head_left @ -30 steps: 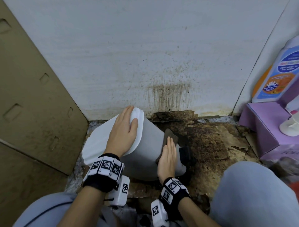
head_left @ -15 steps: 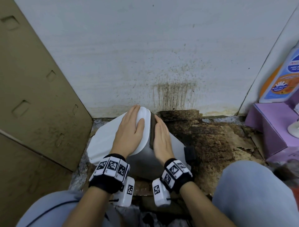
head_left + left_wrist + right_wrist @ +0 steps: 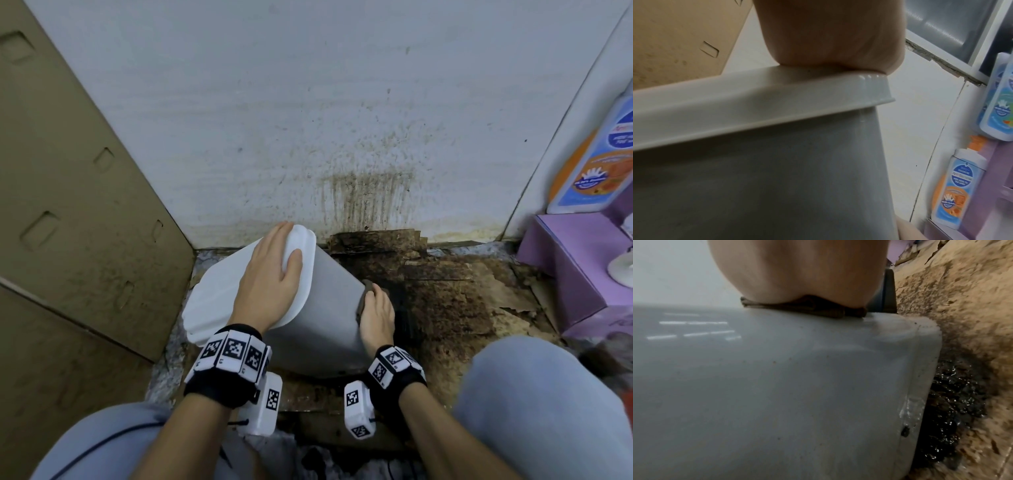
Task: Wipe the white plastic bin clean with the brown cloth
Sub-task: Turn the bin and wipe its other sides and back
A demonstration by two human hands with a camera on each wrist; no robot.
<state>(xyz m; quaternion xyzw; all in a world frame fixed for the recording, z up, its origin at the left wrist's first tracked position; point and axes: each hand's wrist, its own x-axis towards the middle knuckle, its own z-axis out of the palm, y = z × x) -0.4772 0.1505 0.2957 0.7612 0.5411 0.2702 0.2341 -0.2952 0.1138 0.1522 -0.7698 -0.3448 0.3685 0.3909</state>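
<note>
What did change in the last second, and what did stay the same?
The right hand slid the cloth up the bin side towards the lid, then back down to the bottom edge. The left hand stayed flat on the lid, and the bin stayed tilted.

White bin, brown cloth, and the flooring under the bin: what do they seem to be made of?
White plastic bin: smooth, glossy moulded plastic, by its sheen and reflected light streaks. Brown cloth: soft woven or knit fabric, folded in layers under the right hand. Flooring: probably cardboard or thin board, peeling in flakes, darkly stained and wet-looking.
</note>
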